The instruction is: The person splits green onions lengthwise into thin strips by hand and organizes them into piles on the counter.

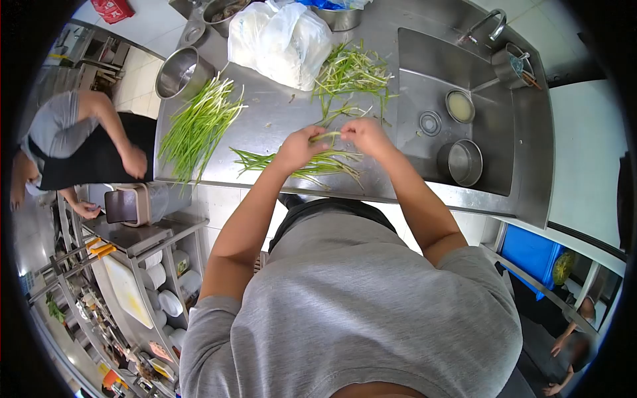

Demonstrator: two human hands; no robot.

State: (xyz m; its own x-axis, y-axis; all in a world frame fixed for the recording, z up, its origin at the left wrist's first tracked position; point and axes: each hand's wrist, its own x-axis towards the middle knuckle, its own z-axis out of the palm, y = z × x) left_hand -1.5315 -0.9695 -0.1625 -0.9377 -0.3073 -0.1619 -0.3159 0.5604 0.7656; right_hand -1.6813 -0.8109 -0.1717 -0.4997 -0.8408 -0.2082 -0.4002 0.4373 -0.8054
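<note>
Between my hands, over the steel counter (pixel 265 119), a spring onion (pixel 330 135) is stretched. My left hand (pixel 298 149) is closed around its green side, and my right hand (pixel 366 136) pinches the pale end. Just below them lies a small bunch of spring onions (pixel 325 169), partly covered by my left hand. A larger, neatly aligned bunch of spring onions (pixel 202 126) rests at the left, its green tips at the counter's front edge. Behind my hands sits a loose heap of trimmings (pixel 355 71), pale ends and bits of leaf.
A white plastic bag (pixel 279 43) and a steel pot (pixel 182 73) stand at the back. On the right is a sink (pixel 411 159) with a small pot (pixel 464 162), a bowl (pixel 460 106) and a tap (pixel 494 26). Another person (pixel 86 132) works at the left.
</note>
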